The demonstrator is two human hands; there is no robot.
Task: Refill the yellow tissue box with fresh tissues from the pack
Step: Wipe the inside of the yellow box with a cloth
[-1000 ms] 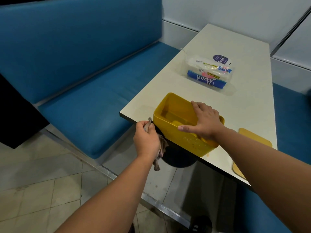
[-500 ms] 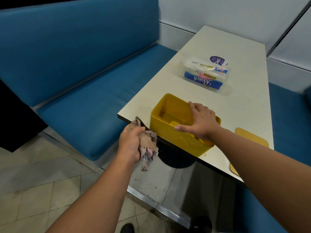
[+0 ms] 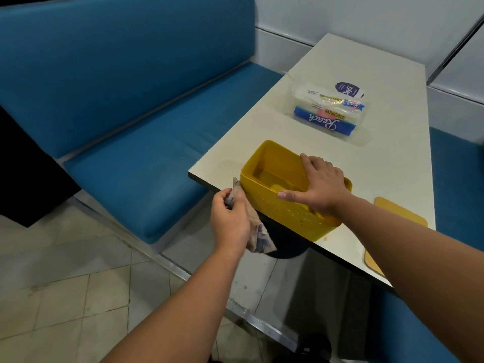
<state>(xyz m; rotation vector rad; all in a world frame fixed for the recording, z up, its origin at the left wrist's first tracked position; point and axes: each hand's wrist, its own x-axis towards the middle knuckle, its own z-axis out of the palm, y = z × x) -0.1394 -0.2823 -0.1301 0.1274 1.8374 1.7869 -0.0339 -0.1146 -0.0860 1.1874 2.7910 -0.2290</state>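
Here, right hand (image 3: 320, 186) flat, fingers spread, over yellow tissue box (image 3: 284, 213); left hand (image 3: 230, 222) grip pinching crumpled cloth (image 3: 255, 230).

hands at an open yellow plastic tissue box on a table corner

the open yellow plastic tissue box (image 3: 284, 213) sits at the near corner of the pale table (image 3: 387, 166), lidless. the right hand (image 3: 320, 186) rests flat across its rim, fingers spread. the left hand (image 3: 230, 221) grips a crumpled greyish cloth (image 3: 255, 231) against the box's left end. a clear plastic pack of white tissues (image 3: 327, 111) lies farther back; a flat yellow lid (image 3: 392, 231) lies to the right.
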